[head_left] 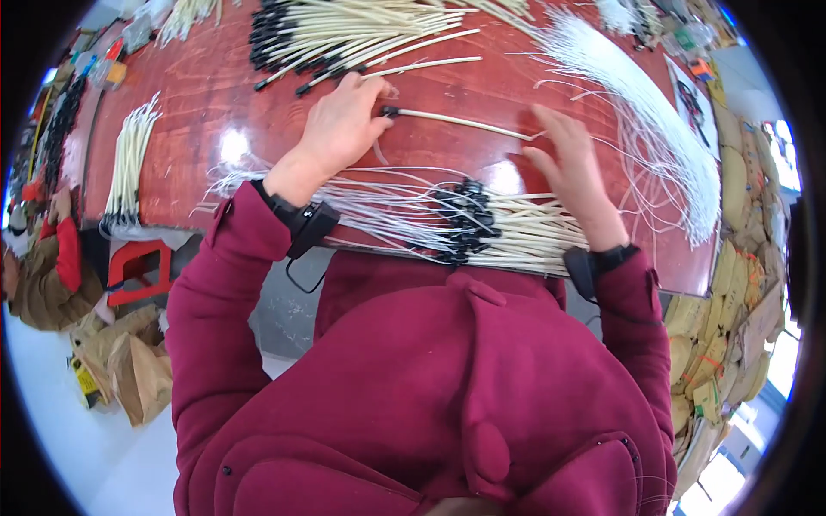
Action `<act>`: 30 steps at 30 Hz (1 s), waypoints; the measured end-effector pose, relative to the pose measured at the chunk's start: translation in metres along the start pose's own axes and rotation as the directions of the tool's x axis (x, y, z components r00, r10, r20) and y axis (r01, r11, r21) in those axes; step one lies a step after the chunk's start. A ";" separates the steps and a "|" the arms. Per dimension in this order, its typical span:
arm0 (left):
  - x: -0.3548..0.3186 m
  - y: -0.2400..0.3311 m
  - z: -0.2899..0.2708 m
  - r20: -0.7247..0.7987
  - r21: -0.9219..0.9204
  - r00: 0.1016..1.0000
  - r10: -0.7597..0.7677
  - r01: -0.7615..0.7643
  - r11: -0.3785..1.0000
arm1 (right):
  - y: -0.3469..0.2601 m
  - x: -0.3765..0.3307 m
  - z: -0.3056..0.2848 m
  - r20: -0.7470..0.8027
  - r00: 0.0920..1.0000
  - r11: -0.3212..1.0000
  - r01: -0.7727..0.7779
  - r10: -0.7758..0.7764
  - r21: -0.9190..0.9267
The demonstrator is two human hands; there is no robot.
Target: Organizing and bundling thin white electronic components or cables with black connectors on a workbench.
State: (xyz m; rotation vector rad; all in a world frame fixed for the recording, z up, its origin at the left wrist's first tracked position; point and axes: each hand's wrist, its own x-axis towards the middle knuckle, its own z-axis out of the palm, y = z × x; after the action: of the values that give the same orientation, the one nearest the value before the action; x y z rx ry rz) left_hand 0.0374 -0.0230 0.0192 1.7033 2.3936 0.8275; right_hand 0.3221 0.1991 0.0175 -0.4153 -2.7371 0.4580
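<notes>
A cream-coloured thin tube [465, 121] with a black end lies across the red table in front of me, slanting slightly down to the right. At its black end, my left hand [344, 120] has thumb and forefinger closed about it. A pale strand hangs below that hand. My right hand [568, 159], a little blurred, is by the tube's other end, where a thin white thread shows; its thumb and fingers are apart. Nearest to me lies a bundle of finished-looking pieces [533, 225], cream tubes with black joints [465, 219] and long white strands [379, 202].
Beyond my left hand is a big pile of black-ended cream tubes [361, 30]. A sheaf of white strands [645, 103] spreads along the right. A smaller tube bundle [133, 163] sits at left. A red stool [138, 271], paper bags [133, 365] and another person [56, 267] are left; stacked sacks [731, 284] right.
</notes>
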 end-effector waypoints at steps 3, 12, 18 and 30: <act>-0.001 0.006 0.016 0.070 0.004 0.997 0.033 -0.033 0.999 | -0.020 0.024 0.012 0.025 0.991 0.991 0.129 -0.130 0.014; -0.005 0.043 0.003 0.076 -0.364 0.995 0.058 -0.027 0.931 | -0.017 0.011 0.011 0.055 0.987 0.988 0.150 -0.152 0.031; -0.019 0.019 -0.030 0.006 -0.198 1.000 0.024 -0.022 0.980 | -0.021 0.003 -0.029 0.040 0.978 0.978 0.202 -0.204 0.049; -0.101 -0.079 -0.110 -0.051 0.227 0.997 -0.060 0.070 0.971 | -0.021 -0.058 -0.064 0.208 0.969 0.950 0.064 -0.132 0.304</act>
State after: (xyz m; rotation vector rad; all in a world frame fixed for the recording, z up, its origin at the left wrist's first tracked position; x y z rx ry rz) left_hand -0.0334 -0.1732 0.0519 1.6859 2.6491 0.6065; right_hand 0.3932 0.1776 0.0667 -0.1554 -2.8207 0.9242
